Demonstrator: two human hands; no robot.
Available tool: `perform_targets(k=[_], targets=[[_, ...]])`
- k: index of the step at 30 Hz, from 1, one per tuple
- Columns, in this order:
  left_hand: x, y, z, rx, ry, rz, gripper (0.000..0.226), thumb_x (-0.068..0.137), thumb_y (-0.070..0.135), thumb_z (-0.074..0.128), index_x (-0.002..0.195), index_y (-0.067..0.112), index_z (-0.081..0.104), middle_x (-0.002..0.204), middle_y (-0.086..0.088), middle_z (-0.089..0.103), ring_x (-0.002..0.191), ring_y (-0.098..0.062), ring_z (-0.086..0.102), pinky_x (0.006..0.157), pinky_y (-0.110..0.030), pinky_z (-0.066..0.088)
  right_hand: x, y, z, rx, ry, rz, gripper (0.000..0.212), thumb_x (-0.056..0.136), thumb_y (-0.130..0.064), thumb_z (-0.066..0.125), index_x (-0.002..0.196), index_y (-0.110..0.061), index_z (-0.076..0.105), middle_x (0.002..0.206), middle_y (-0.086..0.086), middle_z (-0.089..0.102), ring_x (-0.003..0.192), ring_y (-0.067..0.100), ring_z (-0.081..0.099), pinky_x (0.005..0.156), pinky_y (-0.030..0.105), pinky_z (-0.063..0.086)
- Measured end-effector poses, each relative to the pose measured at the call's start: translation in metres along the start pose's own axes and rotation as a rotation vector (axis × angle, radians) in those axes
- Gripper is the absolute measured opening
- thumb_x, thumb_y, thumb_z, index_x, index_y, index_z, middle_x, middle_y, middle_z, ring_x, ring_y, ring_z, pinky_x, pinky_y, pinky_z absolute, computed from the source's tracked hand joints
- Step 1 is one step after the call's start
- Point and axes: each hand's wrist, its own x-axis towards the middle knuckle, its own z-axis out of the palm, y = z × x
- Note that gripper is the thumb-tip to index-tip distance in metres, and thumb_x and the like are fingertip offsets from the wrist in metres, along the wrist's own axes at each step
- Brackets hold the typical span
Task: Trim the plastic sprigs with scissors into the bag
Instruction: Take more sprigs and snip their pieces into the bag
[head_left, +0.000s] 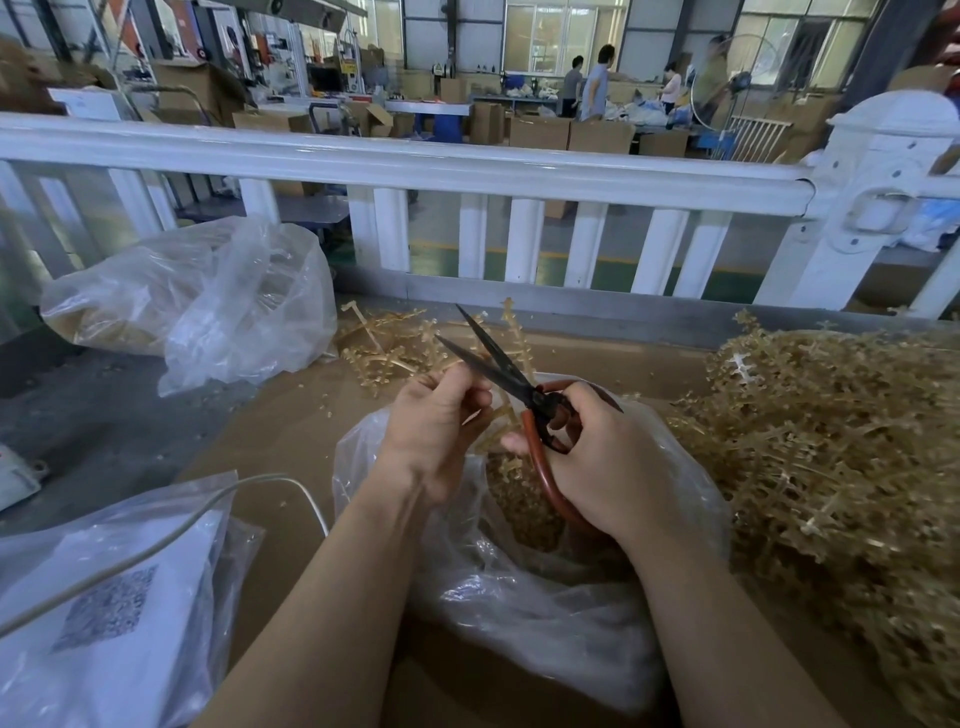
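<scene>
Cardboard table (291, 431) | three bags, one scissors (511, 382) in right grip (602, 457) | left grip (441, 426) pinches sprig (514, 332)

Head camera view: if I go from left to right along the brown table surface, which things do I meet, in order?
Bag with a printed white sheet → left hand gripping a sprig → scissors with blades open, in the right hand, over the open clear bag → big pile of sprigs.
</scene>
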Motion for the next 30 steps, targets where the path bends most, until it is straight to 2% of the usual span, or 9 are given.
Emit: perform_targets(k=[5,9,11,14,17,21,27,30], targets=[[-0.0001,0.0022,-0.003,-0.033,-0.068,-0.135,0.023,0.09,0.012,0.058,0.068,0.014,0.055,0.063,0.001,0.052,0.058,-0.009,0.05,0.058,-0.021,0.048,0.0,-0.0038,-0.003,-0.082,0.034,-0.006,0.077,0.064,-0.09,0.042,0.1,-0.024,0.06,0.089,-0.013,0.065,0.082,0.008,0.062,0.068,0.025,0.054],[0.0027,0.0022,-0.006,-0.041,-0.094,-0.211,0.018,0.09,0.011,0.054,0.072,0.014,0.052,0.067,0.001,0.047,0.06,-0.01,0.045,0.062,-0.022,0.045,-0.0011,-0.0066,-0.0074,-0.134,0.033,-0.028,0.081,0.065,-0.09,0.039,0.107,-0.025,0.062,0.094,-0.014,0.065,0.085,0.006,0.059,0.064,0.013,0.042],[0.0034,0.0017,-0.0067,-0.054,-0.096,-0.235,0.018,0.09,0.011,0.053,0.073,0.014,0.052,0.069,0.001,0.046,0.058,-0.008,0.046,0.058,-0.02,0.046,-0.0012,-0.0075,-0.0082,-0.144,0.022,-0.022,0.081,0.066,-0.091,0.04,0.11,-0.026,0.062,0.096,-0.015,0.065,0.085,0.005,0.059,0.066,0.013,0.041],[0.0033,0.0009,-0.0074,-0.092,-0.114,-0.246,0.018,0.092,0.017,0.055,0.074,0.015,0.053,0.07,0.002,0.049,0.062,-0.008,0.046,0.059,-0.019,0.046,-0.0001,-0.0064,-0.0064,-0.157,0.027,0.002,0.07,0.071,-0.086,0.052,0.108,-0.027,0.06,0.092,-0.018,0.059,0.083,0.005,0.055,0.065,0.014,0.04],[0.0019,0.0006,-0.0075,-0.154,-0.131,-0.254,0.019,0.094,0.021,0.054,0.076,0.015,0.056,0.07,0.004,0.052,0.064,-0.008,0.047,0.065,-0.021,0.044,0.0003,-0.0046,-0.0055,-0.182,0.033,0.008,0.064,0.07,-0.087,0.05,0.099,-0.031,0.052,0.09,-0.021,0.053,0.081,0.005,0.051,0.062,0.013,0.034],[0.0006,0.0007,-0.0064,-0.19,-0.093,-0.262,0.011,0.084,0.024,0.061,0.08,0.014,0.059,0.073,0.004,0.053,0.067,-0.008,0.046,0.067,-0.021,0.044,0.0003,-0.004,-0.0043,-0.202,0.039,0.011,0.061,0.07,-0.088,0.049,0.097,-0.033,0.048,0.089,-0.021,0.051,0.08,0.006,0.051,0.064,0.019,0.039],[0.0013,-0.0001,-0.0047,-0.172,-0.013,-0.25,0.015,0.094,0.019,0.057,0.081,0.014,0.059,0.077,0.002,0.054,0.071,-0.01,0.046,0.068,-0.022,0.041,0.0008,-0.003,-0.0038,-0.228,0.06,0.001,0.056,0.072,-0.086,0.055,0.091,-0.034,0.048,0.087,-0.021,0.052,0.076,0.004,0.05,0.058,0.008,0.027],[0.0012,-0.0009,-0.0037,-0.185,0.02,-0.242,0.013,0.094,0.018,0.057,0.082,0.014,0.058,0.078,0.002,0.054,0.073,-0.01,0.044,0.068,-0.022,0.039,0.0007,-0.0049,-0.0027,-0.226,0.086,-0.003,0.063,0.065,-0.093,0.041,0.086,-0.034,0.048,0.084,-0.021,0.055,0.073,0.003,0.052,0.056,0.009,0.028]])
